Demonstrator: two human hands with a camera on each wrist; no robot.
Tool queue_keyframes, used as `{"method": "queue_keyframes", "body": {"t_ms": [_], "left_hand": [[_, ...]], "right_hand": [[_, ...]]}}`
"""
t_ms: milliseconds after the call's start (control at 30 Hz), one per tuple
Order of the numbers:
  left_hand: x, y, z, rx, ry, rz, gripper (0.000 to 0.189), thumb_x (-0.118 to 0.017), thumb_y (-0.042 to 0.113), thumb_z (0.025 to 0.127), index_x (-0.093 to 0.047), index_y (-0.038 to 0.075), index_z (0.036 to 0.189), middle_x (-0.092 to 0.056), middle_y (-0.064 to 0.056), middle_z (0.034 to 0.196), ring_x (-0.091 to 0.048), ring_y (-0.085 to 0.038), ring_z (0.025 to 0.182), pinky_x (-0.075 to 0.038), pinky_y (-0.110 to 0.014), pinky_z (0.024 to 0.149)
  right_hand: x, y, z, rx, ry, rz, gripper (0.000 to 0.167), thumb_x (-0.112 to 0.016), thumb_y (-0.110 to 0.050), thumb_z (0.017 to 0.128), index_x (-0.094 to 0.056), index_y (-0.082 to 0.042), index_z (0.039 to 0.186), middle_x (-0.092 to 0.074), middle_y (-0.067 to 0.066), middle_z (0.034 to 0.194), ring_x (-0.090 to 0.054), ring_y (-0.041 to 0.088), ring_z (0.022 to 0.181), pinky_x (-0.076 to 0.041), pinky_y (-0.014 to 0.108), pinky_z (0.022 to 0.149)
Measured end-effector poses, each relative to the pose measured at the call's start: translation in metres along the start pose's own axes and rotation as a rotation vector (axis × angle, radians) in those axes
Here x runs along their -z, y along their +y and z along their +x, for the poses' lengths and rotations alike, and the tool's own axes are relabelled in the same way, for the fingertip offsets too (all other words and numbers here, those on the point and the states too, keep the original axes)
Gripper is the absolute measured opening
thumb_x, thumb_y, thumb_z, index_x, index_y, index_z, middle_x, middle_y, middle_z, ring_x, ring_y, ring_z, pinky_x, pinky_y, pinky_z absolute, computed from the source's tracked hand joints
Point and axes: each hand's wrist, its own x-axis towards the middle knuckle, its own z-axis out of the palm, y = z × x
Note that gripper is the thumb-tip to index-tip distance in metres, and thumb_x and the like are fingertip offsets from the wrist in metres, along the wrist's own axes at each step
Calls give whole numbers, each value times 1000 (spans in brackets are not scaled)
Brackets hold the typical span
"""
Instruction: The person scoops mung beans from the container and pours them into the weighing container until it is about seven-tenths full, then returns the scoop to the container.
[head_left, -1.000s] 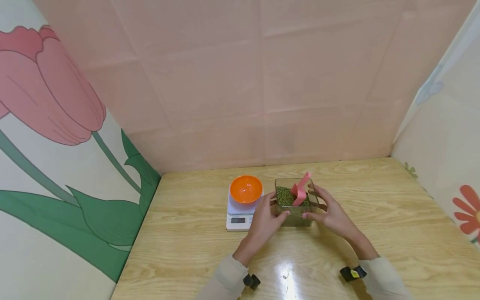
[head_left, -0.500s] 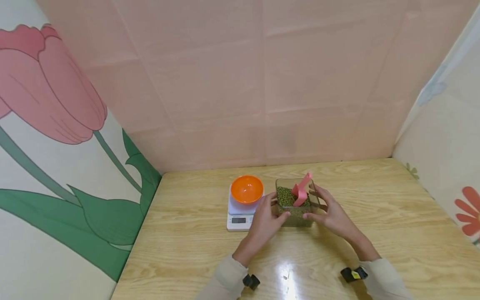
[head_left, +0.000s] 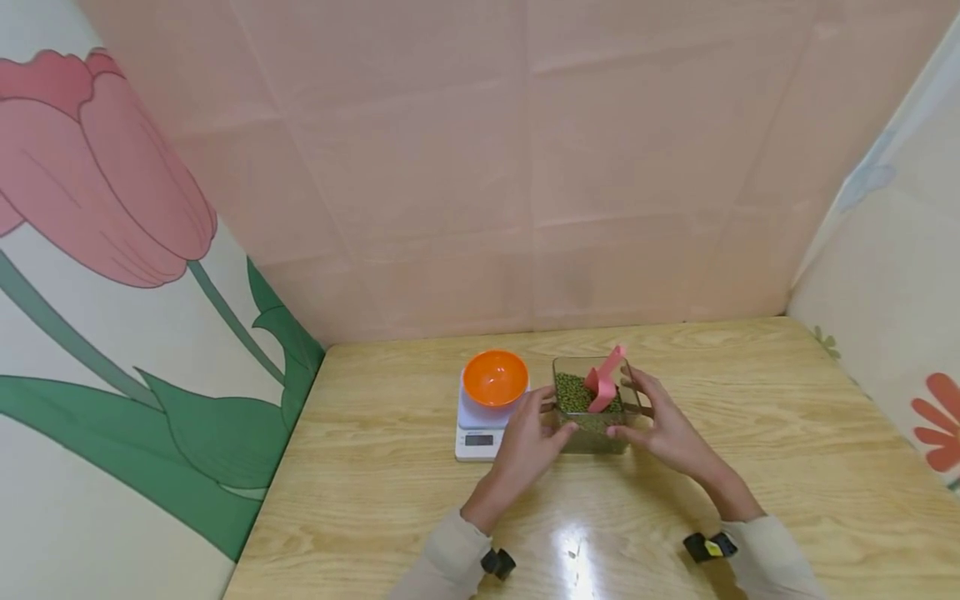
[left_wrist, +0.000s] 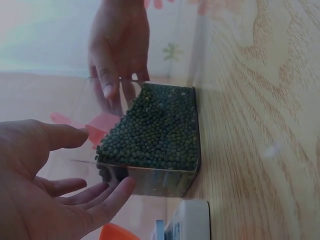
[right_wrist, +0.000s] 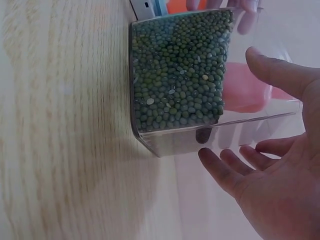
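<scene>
A clear square container (head_left: 592,442) stands on the table, partly filled with green mung beans (right_wrist: 182,75). A pink scoop (head_left: 602,388) leans in the beans with its handle rising above the rim. My left hand (head_left: 528,437) is at the container's left side, thumb toward the front face, fingers along the side wall. My right hand (head_left: 667,425) mirrors it on the right side. In the wrist views the fingers on both hands are spread and only slightly bent. The right fingertips (right_wrist: 205,152) lie very close to the wall; whether they touch, I cannot tell.
Just left of the container is a white kitchen scale (head_left: 474,446) with an orange bowl (head_left: 495,379) on its platform. My left hand covers part of the scale's right side. Wood-grain tabletop (head_left: 360,467) extends around, with a pink covered wall (head_left: 420,208) behind.
</scene>
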Motion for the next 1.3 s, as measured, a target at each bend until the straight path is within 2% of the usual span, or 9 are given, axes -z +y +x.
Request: {"method": "queue_keyframes", "body": {"t_ms": [300, 400, 467, 600, 700, 867, 1200, 1300], "left_hand": [[8, 1, -3, -28, 9, -6, 57, -76, 23, 100, -55, 10, 151, -64, -6, 141, -67, -24, 125, -58, -22, 89], [12, 2, -5, -34, 15, 8, 57, -76, 23, 100, -55, 9, 151, -67, -5, 137, -68, -25, 123, -59, -26, 91], [14, 2, -6, -38, 13, 17, 57, -75, 23, 100, -54, 8, 151, -68, -5, 135, -68, -27, 121, -59, -30, 93], [20, 2, -8, -49, 3, 47, 57, -74, 23, 101, -54, 5, 151, -69, -5, 134, -69, -28, 119, -59, -32, 94], [24, 2, -8, -64, 3, 63, 54, -74, 21, 101, -56, 4, 149, -70, -7, 131, -68, -28, 119, -59, -35, 96], [29, 0, -10, -92, 1, 74, 50, -73, 16, 102, -57, 0, 146, -71, -14, 127, -69, -29, 117, -59, -43, 98], [37, -4, -15, -76, 11, 54, 46, -72, 13, 101, -58, 1, 144, -71, -13, 125, -69, -27, 116, -59, -43, 99], [38, -7, -17, -86, 22, 65, 45, -72, 11, 101, -59, 1, 143, -71, -14, 123, -69, -27, 115, -59, -43, 98]], "right_hand": [[6, -11, 1, 63, 42, -49, 105, -86, -21, 91, -18, -2, 168, -29, 31, 166, -40, 54, 143, -44, 71, 106], [9, -14, 2, 82, 61, -87, 103, -87, -21, 90, -22, -2, 167, -33, 29, 165, -43, 49, 142, -48, 59, 106], [11, -16, 2, 97, 74, -99, 102, -88, -19, 89, -25, -3, 167, -35, 28, 163, -45, 47, 140, -50, 46, 105], [15, -21, 5, 142, 96, -97, 99, -89, -14, 87, -29, -3, 165, -37, 27, 160, -47, 45, 135, -46, 22, 100], [18, -25, 7, 161, 93, -96, 97, -88, -12, 87, -30, -3, 165, -38, 26, 159, -48, 43, 133, -43, 13, 97], [20, -31, 10, 183, 92, -107, 96, -88, -11, 87, -31, -3, 164, -39, 25, 160, -48, 41, 133, -43, 12, 96], [21, -35, 14, 245, 132, -133, 94, -88, -5, 85, -35, -2, 163, -43, 23, 158, -47, 30, 130, -47, 16, 97], [22, -36, 16, 251, 133, -133, 94, -88, -4, 85, -35, -2, 162, -43, 23, 158, -47, 30, 130, -47, 16, 97]]}}
